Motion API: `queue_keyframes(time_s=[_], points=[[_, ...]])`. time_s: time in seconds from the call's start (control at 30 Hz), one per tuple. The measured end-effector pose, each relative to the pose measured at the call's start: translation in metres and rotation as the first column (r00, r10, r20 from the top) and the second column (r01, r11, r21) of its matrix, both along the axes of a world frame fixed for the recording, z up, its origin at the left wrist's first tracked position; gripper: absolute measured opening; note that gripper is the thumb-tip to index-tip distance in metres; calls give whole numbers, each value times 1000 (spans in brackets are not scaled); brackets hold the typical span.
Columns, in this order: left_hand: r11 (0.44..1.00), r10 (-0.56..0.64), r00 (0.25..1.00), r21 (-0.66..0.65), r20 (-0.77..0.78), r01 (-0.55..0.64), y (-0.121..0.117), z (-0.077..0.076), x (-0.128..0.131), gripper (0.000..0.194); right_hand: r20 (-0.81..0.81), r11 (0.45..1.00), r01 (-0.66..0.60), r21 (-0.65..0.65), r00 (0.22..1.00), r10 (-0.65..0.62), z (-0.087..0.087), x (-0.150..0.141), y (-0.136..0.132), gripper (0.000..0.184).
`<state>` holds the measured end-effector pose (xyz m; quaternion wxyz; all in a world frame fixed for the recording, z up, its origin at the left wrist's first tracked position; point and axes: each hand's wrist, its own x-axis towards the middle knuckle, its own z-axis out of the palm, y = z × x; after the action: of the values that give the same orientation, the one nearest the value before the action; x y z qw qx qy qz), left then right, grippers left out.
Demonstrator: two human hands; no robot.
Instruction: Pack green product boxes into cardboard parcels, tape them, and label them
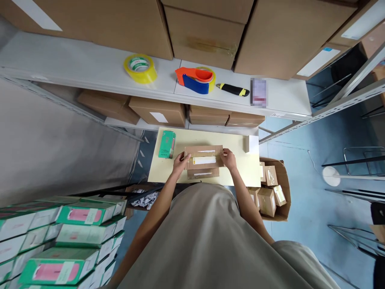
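A brown cardboard box [201,153] lies on the pale yellow table [240,172] right before me, with a white strip across its top and a lower brown flap or side facing me. My left hand [181,162] grips its left end, thumb on top. At the opposite end my right hand [229,159] holds the edge with bent fingers. What is inside the box is hidden. To the left of my left hand stands a green box [166,144] with a pink picture on its side. A small white box [251,143] sits at the table's right back corner.
On the grey shelf [99,56] above are a yellow tape roll [140,68], an orange and blue tape dispenser [195,79], a black and yellow utility knife [233,89] and a blurred card [259,92]. A large carton [283,192] of small boxes stands right; green boxes [81,214] are stacked left.
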<state>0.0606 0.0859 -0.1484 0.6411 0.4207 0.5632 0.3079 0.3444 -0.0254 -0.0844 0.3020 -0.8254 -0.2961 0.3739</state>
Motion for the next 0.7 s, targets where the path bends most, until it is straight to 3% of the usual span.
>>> queue_keyframes(time_s=[0.3,0.5,0.6,0.7], points=[[998,-54,999,19,6,54,2,5,3,65,114,991,-45,-124,992,59,7,-12,-8,40],[992,-111,992,58,-52,114,-5,18,22,58,203,989,-49,-142,976,78,18,-11,-19,30],[991,-66,990,109,-128,80,-5,28,30,53,250,991,-62,-115,964,89,28,-10,-22,33],[975,37,984,224,-173,2,10,44,34,50,335,996,-88,-35,937,95,43,-5,-6,50]])
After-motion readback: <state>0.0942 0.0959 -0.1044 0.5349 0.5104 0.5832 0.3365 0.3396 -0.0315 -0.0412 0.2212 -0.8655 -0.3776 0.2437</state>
